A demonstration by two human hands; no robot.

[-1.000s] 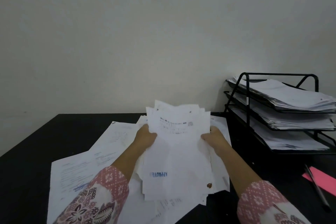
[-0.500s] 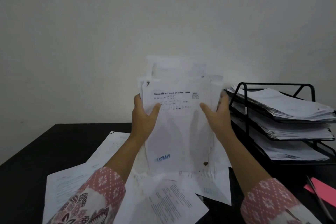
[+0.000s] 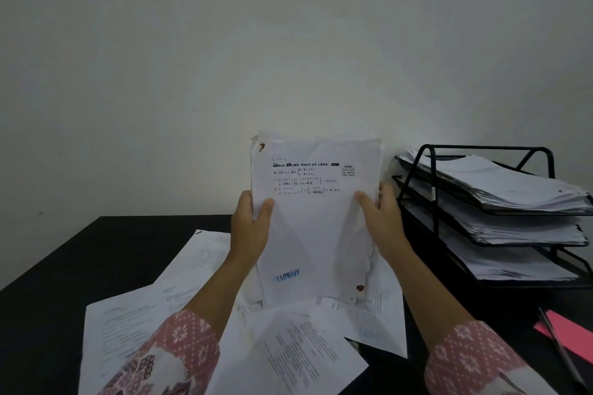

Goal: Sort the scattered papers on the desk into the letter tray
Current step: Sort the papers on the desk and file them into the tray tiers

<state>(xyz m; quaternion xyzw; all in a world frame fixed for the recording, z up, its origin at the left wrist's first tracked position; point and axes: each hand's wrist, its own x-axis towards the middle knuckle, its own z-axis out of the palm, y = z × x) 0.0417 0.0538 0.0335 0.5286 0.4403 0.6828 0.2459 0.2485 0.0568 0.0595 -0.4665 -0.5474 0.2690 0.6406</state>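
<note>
Both hands, left [image 3: 248, 228] and right [image 3: 383, 223], grip the upright stack [image 3: 316, 218] by its sides above the tabletop [image 3: 96, 253] papers [image 3: 298, 346], beside the nearly full tray [image 3: 433, 199], so uneven sheets could slip out.

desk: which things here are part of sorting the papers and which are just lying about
Part of the job: stack of papers, gripped by left hand and right hand; loose papers on the desk; letter tray.
Just lying about: pen; pink card.
</note>
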